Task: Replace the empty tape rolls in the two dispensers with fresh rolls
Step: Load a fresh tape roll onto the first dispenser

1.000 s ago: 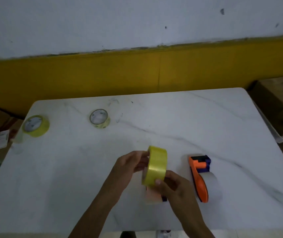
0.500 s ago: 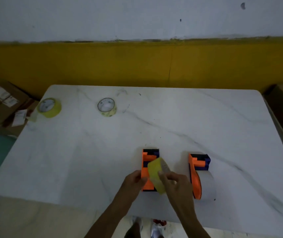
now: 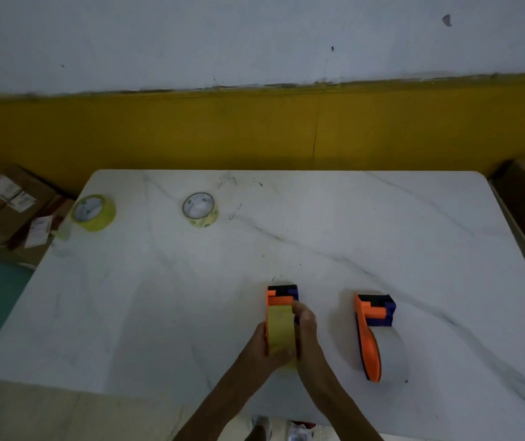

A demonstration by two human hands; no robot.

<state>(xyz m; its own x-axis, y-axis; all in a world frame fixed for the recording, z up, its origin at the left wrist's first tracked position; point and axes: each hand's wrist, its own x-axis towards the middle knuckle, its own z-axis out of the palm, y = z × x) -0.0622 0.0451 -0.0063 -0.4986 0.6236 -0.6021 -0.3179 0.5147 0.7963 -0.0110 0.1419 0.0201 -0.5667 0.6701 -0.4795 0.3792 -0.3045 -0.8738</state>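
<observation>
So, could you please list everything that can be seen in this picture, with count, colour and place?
Marble-pattern table: one, white with grey veins, centre.
Orange and dark blue plastic tape dispensers: two, near edge; left one between the hands, right one standing alone.
Yellow tape roll in left dispenser: one, held there.
Pale translucent roll: one, in right dispenser.
Thick yellow tape roll: one, far left corner.
Thin pale yellow roll: one, far left, lying flat.
Brown cardboard boxes: several, floor, left; more on the right.
Left hand, right hand: both gripping the roll.
</observation>
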